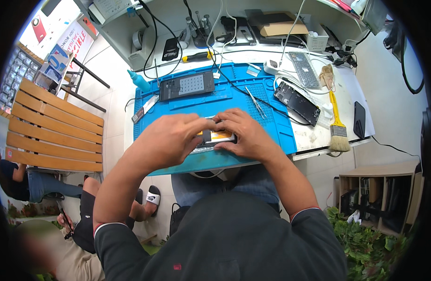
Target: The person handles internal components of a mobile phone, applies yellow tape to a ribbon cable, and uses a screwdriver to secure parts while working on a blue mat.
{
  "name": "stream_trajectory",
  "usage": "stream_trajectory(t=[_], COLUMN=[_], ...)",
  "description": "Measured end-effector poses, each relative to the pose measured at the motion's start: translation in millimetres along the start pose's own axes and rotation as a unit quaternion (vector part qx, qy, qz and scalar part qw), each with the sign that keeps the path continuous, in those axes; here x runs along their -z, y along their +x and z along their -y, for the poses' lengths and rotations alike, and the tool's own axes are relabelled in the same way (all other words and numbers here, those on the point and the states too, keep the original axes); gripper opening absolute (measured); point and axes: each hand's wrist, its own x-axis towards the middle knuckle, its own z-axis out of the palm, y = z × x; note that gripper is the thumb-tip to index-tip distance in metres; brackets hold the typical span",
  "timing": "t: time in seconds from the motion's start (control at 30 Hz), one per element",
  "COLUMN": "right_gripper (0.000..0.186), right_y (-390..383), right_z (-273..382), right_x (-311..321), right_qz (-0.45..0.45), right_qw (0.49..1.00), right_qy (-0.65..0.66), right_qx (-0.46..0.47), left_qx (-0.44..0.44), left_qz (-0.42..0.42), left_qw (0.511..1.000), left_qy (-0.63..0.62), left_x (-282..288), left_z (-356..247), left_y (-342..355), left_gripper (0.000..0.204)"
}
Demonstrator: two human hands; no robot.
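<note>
While both forearms come up from the lower edge, the head view shows this:

Left hand: the left hand [171, 138] lies curled over the left end of an opened phone [216, 137], fingers bent down onto it.
Right hand: the right hand [243, 133] covers the phone's right end, fingers pressed on its top edge and thumb tucked near the middle; it grips the device rather than lying flat.
Phone: it sits between the two hands on the near part of the blue work mat [271, 126], its yellow-orange inside showing in the gap.
Mat: it covers the middle of the white surface [313, 136].
Far mat edge: a dark phone frame [187, 85] lies there, with a teal bottle [139, 81] just to its left.
Mat, right part: metal tweezers [255, 101] rest beyond the right hand.
Right of the mat: another dark opened phone [297, 102], a yellow-handled brush [337, 126] and a black phone [359, 119] lie on the surface.
Back: a yellow-and-black screwdriver [196, 56] lies among cables.
Left: a wooden slatted bench [54, 126] stands on the floor.
</note>
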Motion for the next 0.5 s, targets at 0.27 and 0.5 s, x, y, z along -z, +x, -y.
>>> stream_trajectory(t=[0.27, 0.5], right_gripper=[0.050, 0.047], right_y=[1, -4], right_z=[-1, -3], right_x=[-2, 1], right_qz=[0.008, 0.012], right_qw=[1.000, 1.000], right_qy=[0.011, 0.003], right_qx=[0.003, -0.009], left_qx=[-0.034, 0.028], left_qz=[-0.109, -0.355], left_qw=[0.980, 0.888], left_qy=[-0.163, -0.290], left_x=[-34, -63], left_z=[50, 53], left_y=[-22, 44], left_gripper=[0.038, 0.071])
